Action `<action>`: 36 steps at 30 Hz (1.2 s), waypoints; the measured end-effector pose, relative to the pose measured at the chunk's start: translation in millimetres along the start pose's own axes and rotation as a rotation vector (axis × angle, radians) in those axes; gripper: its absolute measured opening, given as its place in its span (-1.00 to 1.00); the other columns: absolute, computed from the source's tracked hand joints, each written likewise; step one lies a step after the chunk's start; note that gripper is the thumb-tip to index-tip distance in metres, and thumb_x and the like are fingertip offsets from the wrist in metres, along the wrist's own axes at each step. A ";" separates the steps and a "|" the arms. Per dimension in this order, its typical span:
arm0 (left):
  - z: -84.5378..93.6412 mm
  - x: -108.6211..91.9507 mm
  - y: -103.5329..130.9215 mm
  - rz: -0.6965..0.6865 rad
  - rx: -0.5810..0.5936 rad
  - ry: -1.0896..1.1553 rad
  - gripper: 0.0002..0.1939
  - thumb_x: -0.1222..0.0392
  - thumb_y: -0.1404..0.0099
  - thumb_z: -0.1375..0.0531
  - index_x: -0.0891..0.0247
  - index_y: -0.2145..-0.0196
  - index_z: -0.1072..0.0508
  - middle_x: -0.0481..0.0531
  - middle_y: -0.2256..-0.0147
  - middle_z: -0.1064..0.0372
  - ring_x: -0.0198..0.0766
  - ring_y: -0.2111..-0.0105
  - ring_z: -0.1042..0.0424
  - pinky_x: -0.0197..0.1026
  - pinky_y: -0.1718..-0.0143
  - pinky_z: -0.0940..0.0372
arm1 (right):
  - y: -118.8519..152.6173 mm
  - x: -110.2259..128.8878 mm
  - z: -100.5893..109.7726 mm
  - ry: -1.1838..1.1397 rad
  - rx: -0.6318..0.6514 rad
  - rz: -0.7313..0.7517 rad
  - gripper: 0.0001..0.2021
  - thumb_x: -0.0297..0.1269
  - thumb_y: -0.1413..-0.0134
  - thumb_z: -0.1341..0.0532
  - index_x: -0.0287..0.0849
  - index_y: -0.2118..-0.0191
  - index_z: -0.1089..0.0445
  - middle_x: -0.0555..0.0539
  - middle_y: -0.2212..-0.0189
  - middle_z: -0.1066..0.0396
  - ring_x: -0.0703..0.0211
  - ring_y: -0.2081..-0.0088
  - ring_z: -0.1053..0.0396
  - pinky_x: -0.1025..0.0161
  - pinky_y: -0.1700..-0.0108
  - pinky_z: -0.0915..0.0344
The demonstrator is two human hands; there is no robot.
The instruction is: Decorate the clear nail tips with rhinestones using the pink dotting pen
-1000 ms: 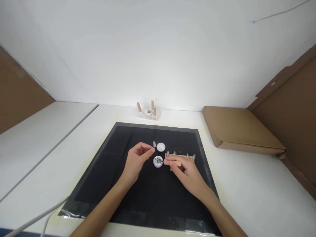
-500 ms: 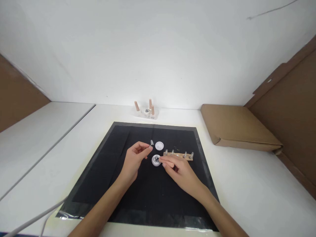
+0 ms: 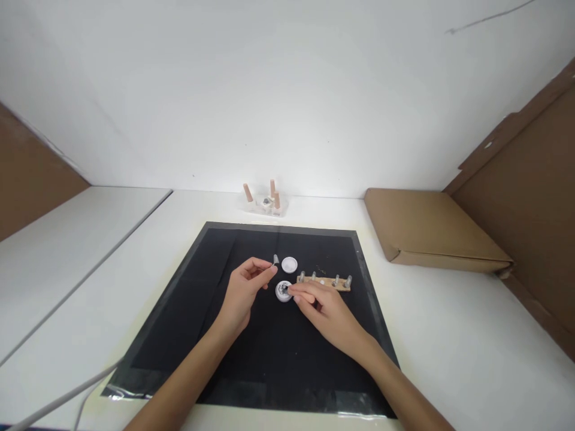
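Observation:
Pinched between the fingers of my left hand (image 3: 248, 287) is a small clear nail-shaped piece (image 3: 275, 259), tilted above the black mat (image 3: 251, 371). My right hand (image 3: 324, 306) is closed around a small pinkish-orange handled tool (image 3: 308, 297), its tip at the open round white jar (image 3: 283, 291). Dark and silvery bits lie in that jar. Just behind it rests a round white lid (image 3: 289, 265). A wooden strip (image 3: 320, 280) with several clear pieces standing on it is partly hidden behind my right hand.
Near the wall, a clear tray (image 3: 255, 209) holds bottles with peach-coloured caps. On the right lies a flat cardboard box (image 3: 431, 230), with a cardboard panel (image 3: 525, 173) beside it. A grey cable (image 3: 67, 392) runs at the lower left.
My right hand has shifted very slightly left, with the tool tip still over the jar. The whole view has moved a little; my left hand keeps the same pinch.

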State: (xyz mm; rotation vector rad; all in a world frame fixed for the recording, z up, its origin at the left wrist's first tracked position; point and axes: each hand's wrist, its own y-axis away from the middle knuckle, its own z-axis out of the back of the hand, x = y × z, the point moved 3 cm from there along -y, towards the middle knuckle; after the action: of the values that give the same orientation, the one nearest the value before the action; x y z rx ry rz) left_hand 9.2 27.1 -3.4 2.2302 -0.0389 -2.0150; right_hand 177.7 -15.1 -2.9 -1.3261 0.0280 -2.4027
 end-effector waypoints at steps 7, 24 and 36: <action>0.6 1.4 -0.3 0.019 0.006 0.014 -0.79 0.16 0.08 -0.37 0.30 0.53 -0.43 -0.16 0.62 -0.26 -0.46 0.61 -0.18 -0.37 0.58 -0.09 | -1.1 2.0 2.0 -0.009 -0.017 -0.007 -0.81 -0.36 -0.20 -0.08 -0.10 0.18 -0.44 -0.04 0.30 -0.49 0.13 0.24 -0.42 0.20 0.14 -0.28; 0.7 3.8 0.6 0.032 0.045 0.008 -0.81 0.19 0.03 -0.35 0.30 0.51 -0.43 -0.15 0.59 -0.26 -0.46 0.59 -0.18 -0.39 0.56 -0.08 | -1.7 -9.7 14.7 -0.665 -0.200 -0.297 -0.67 -0.02 -0.09 -0.14 -0.19 0.26 -0.46 0.05 0.61 -0.28 0.36 0.63 -0.18 0.41 0.64 -0.11; -4.0 -2.3 7.2 0.045 0.161 0.022 -0.84 0.18 0.03 -0.36 0.30 0.53 -0.48 -0.04 0.51 -0.44 -0.45 0.57 -0.22 -0.36 0.50 -0.12 | -1.3 -10.8 16.2 -1.079 -0.264 -0.382 -0.64 0.00 -0.06 -0.20 -0.25 0.31 -0.47 0.08 0.70 -0.27 0.42 0.71 -0.15 0.47 0.70 -0.09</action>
State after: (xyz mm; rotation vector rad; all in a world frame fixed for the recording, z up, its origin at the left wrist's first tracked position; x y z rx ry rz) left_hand 13.4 20.5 0.2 2.3224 -0.2556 -2.0301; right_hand 195.7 -7.3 -2.4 -2.7729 -0.2277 -1.6412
